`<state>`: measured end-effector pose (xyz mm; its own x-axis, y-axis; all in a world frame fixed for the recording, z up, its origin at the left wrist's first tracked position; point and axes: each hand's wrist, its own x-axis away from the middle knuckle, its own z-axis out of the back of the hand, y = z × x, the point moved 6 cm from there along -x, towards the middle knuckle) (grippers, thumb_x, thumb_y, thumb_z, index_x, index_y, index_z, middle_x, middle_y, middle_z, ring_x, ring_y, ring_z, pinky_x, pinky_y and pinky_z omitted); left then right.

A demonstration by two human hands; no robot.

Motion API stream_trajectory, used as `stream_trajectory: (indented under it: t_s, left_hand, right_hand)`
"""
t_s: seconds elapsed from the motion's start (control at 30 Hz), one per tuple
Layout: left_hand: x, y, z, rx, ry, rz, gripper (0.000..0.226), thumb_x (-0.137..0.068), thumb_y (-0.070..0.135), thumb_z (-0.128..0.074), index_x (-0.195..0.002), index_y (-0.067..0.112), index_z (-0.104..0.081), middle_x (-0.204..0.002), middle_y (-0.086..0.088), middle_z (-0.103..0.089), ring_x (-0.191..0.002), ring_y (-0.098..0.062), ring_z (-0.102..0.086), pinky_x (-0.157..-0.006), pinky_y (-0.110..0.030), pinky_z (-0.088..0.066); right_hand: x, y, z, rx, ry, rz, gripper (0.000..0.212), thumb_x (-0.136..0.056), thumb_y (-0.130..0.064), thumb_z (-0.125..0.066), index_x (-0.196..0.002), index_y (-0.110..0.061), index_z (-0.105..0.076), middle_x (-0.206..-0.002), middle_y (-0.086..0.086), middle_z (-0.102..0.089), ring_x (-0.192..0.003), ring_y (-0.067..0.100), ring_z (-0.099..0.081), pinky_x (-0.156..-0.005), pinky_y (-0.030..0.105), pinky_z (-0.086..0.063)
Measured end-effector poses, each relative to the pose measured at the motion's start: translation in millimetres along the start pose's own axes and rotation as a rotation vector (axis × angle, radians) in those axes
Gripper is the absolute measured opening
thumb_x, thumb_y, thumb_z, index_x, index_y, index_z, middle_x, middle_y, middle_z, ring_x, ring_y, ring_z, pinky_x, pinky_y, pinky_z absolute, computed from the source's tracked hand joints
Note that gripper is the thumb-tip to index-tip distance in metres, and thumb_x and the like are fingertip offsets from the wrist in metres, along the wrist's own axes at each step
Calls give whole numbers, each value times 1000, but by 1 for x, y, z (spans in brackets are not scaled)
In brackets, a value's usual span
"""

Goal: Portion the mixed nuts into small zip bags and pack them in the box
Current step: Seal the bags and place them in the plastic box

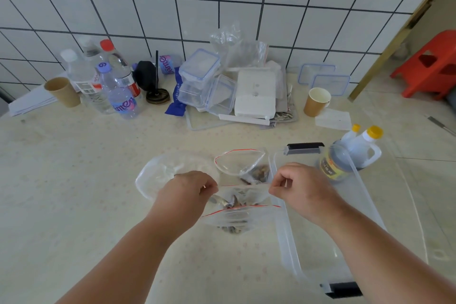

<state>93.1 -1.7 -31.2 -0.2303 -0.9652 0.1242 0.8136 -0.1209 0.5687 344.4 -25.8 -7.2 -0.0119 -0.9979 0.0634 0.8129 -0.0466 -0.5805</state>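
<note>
We hold a small zip bag [243, 196] up between our two hands, just left of the clear box [318, 242]. Our left hand [187, 192] pinches the bag's left top corner and our right hand [299, 186] pinches its right top corner, so the top edge is stretched between them. Nuts [233, 201] sit in the bag's bottom.

A second bag [243, 164], open at its red-lined mouth and holding a few nuts, stands just behind the held one, touching the box's left wall. A third bag [234, 219] with nuts lies flat below the held one, left of the box. A large crumpled clear bag [160, 173] rests farther left of the box, partly under our left hand.

Behind the box's far end stand a dark bottle [335, 163] and a white jug [362, 148] with a yellow cap. A paper cup [315, 101] stands well behind the box.
</note>
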Motion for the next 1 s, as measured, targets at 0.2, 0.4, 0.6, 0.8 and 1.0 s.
stream_trajectory:
  t_s: [0.2, 0.4, 0.6, 0.8, 1.0]
  left_hand:
    - [-1, 6, 2, -16, 31, -66, 12, -100, 30, -65, -93, 29, -75, -78, 24, -57, -77, -2, -54, -69, -17, -42]
    - [1, 20, 0, -39, 41, -168, 14, -99, 32, -66, -94, 25, -77, -77, 20, -54, -76, -4, -53, -70, -21, -41]
    - [2, 7, -1, 18, 29, -86, 12, -98, 31, -68, -90, 28, -76, -76, 25, -58, -73, 3, -55, -65, -7, -37]
    - [3, -7, -3, 48, 2, 7, 15, -98, 31, -66, -85, 36, -73, -80, 23, -65, -84, -4, -60, -73, -22, -49]
    - [1, -17, 2, 59, -35, 19, 27, -96, 29, -70, -74, 44, -64, -81, 21, -68, -87, 12, -57, -64, -9, -42]
  right_hand:
    - [-9, -37, -14, 165, -49, 181, 26, -74, -39, -78, -97, -30, -72, -98, -18, -60, -104, 11, -55, -90, 32, -36]
    - [-20, -79, -49, 228, -131, 291, 19, -85, -45, -68, -95, -29, -71, -98, -10, -61, -109, 15, -52, -93, 33, -32]
    - [-16, -66, -38, 158, -90, 233, 12, -79, -35, -76, -78, -23, -72, -79, -11, -58, -91, 15, -58, -80, 31, -37]
    - [-2, -24, -12, 71, -10, 106, 14, -73, -31, -84, -68, -24, -73, -65, -16, -54, -73, 6, -55, -74, 33, -44]
    - [6, 10, 5, 40, 25, -53, 25, -73, -30, -85, -61, -27, -64, -67, -8, -56, -68, 6, -54, -60, 18, -38]
